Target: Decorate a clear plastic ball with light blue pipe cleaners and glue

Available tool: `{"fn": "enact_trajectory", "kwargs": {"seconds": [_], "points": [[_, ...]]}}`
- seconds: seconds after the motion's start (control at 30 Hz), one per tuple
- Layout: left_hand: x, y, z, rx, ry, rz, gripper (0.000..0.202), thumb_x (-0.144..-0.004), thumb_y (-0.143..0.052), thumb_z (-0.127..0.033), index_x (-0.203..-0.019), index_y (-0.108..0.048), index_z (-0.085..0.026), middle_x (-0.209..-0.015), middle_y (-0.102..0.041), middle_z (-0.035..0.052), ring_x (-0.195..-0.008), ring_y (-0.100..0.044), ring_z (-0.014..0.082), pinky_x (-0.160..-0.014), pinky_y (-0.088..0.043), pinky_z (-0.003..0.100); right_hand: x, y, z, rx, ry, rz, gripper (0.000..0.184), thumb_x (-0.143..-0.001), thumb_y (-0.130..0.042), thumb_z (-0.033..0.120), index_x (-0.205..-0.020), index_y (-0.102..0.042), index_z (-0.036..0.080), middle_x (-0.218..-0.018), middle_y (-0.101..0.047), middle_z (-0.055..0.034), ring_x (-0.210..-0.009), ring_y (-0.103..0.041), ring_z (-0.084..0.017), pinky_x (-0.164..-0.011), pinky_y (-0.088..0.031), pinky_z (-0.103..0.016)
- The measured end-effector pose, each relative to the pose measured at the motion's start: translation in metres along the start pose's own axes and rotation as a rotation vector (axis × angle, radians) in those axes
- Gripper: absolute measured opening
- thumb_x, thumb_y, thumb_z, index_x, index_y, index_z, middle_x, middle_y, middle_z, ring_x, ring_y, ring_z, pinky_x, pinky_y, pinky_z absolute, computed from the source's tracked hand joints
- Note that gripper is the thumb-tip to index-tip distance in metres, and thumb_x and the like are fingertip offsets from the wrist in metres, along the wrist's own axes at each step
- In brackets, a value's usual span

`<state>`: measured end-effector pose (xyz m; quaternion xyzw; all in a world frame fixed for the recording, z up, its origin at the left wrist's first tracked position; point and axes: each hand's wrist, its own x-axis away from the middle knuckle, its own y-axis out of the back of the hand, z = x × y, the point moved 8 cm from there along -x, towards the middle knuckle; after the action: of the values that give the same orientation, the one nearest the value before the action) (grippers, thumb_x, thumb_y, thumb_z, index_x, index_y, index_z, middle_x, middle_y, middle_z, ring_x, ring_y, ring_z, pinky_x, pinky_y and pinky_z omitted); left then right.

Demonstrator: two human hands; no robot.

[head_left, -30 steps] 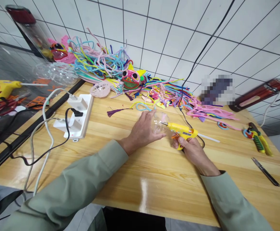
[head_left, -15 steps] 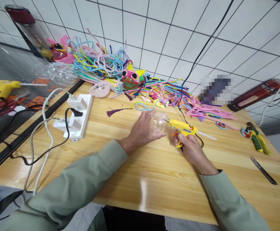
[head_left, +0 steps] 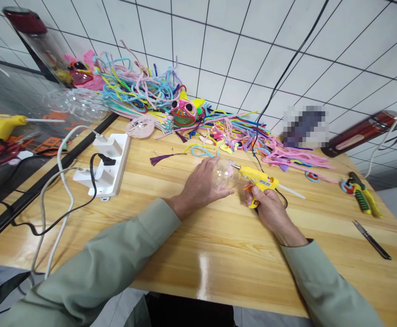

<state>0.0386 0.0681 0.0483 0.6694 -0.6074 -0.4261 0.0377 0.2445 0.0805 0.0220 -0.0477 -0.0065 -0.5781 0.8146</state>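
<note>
My left hand (head_left: 203, 184) is wrapped round the left side of a clear plastic ball (head_left: 225, 175), held just above the wooden table. In my right hand (head_left: 265, 204) is a yellow hot glue gun (head_left: 257, 179), gripped by its handle, with fingers near the orange trigger. Its metal nozzle points left at the ball's upper right side, at or very near the surface; I cannot tell whether it touches. A white glue stick (head_left: 292, 191) pokes out of the gun's back end. Beyond my left hand lies a purple tassel (head_left: 164, 159).
Colourful pipe cleaners (head_left: 140, 86) pile along the wall beside a decorated ball (head_left: 184, 112). On the left are a white power strip (head_left: 113, 175) with cables and a second glue gun (head_left: 2, 126). Pliers (head_left: 362, 195), a craft knife (head_left: 371, 240) and a red flask (head_left: 365, 134) lie right.
The hands, ball and glue gun keep nearly the same positions relative to one another. The whole view has shifted very slightly.
</note>
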Motion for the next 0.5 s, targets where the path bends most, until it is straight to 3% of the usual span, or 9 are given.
{"fn": "enact_trajectory", "kwargs": {"seconds": [0.3, 0.5], "points": [[0.0006, 0.0011, 0.0004, 0.006, -0.004, 0.001, 0.103, -0.073, -0.095, -0.051, -0.152, -0.039, -0.016, -0.149, -0.059, 0.0219, -0.142, -0.059, 0.0404, -0.119, -0.052, 0.057, 0.0022, -0.003, -0.0006, -0.055, -0.041, 0.021, 0.046, -0.078, -0.089, 0.063, -0.09, -0.076, 0.021, -0.061, -0.056, 0.0022, -0.057, -0.05, -0.017, -0.059, -0.041, -0.033], [0.0012, 0.0008, 0.0015, 0.014, -0.009, -0.006, 0.103, -0.072, -0.095, -0.051, -0.152, -0.039, -0.019, -0.151, -0.059, 0.0209, -0.143, -0.059, 0.0401, -0.119, -0.051, 0.058, 0.002, -0.0066, 0.0023, -0.067, -0.044, 0.04, 0.045, -0.077, -0.09, 0.062, -0.088, -0.075, 0.021, -0.06, -0.054, 0.0031, -0.056, -0.048, -0.016, -0.057, -0.04, -0.032]]}}
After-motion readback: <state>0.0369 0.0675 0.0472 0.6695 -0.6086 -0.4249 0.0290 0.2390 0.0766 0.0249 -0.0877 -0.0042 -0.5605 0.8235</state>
